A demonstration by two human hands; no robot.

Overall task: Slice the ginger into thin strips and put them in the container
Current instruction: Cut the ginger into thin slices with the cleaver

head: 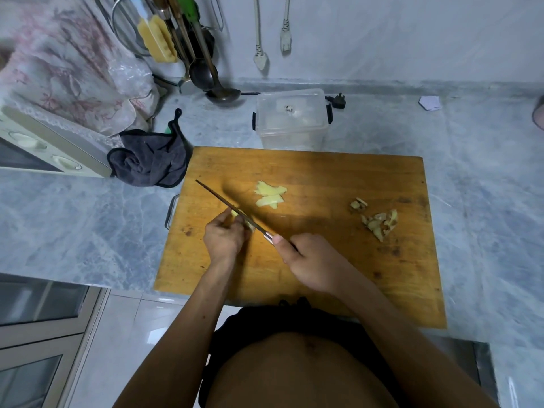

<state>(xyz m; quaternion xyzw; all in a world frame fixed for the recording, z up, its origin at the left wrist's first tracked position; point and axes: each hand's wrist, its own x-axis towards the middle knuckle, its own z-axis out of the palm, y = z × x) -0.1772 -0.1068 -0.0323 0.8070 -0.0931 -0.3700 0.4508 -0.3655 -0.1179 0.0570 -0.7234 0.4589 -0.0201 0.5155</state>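
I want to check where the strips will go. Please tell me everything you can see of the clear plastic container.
The clear plastic container is a boxy tub of translucent plastic with dark clips on its left and right sides. Its lid is on. It stands upright on the grey marble counter, just behind the far edge of the wooden cutting board. No hand touches it.

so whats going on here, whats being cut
A person is slicing ginger on a wooden cutting board. The left hand holds a piece of ginger down on the board while the right hand grips the knife, its blade against that piece. A few peeled slices lie further up the board, with peel scraps off to the right. The clear plastic container sits behind the board with its lid on.
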